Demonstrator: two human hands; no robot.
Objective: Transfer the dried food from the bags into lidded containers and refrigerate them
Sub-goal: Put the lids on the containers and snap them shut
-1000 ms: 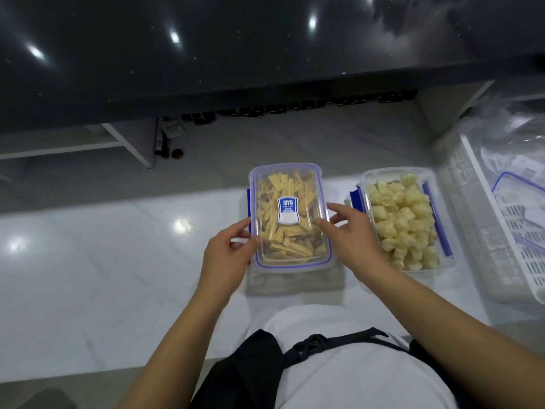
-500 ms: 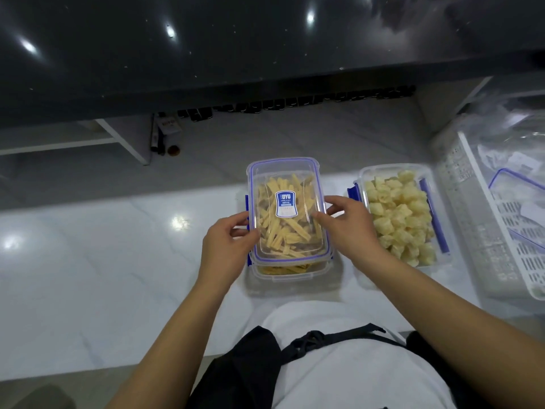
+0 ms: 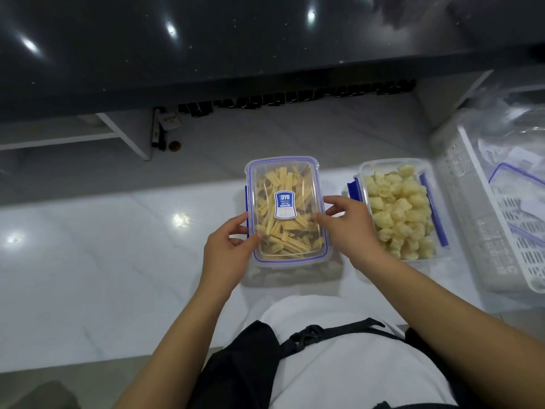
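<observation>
The left hand (image 3: 228,249) and right hand (image 3: 349,227) gripped the long sides of the clear rectangular blue-sealed lid (image 3: 284,208) on the clear plastic container of yellow dried strips (image 3: 290,259), which stood on the white marble counter (image 3: 88,261). Open counter lay left of the grip. Right of it, just beside, stood an unlidded clear container of pale puffed pieces (image 3: 399,214), then a white perforated plastic basket (image 3: 501,231). Compared with half a second earlier, the lid sat squarer over the container.

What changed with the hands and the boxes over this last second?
The clear lid looked skewed on the box of yellow strips at first; now it sits square. Both hands shifted slightly: left hand and right hand hold its long edges. The open box of puffed pieces and the white basket stayed put.
</observation>
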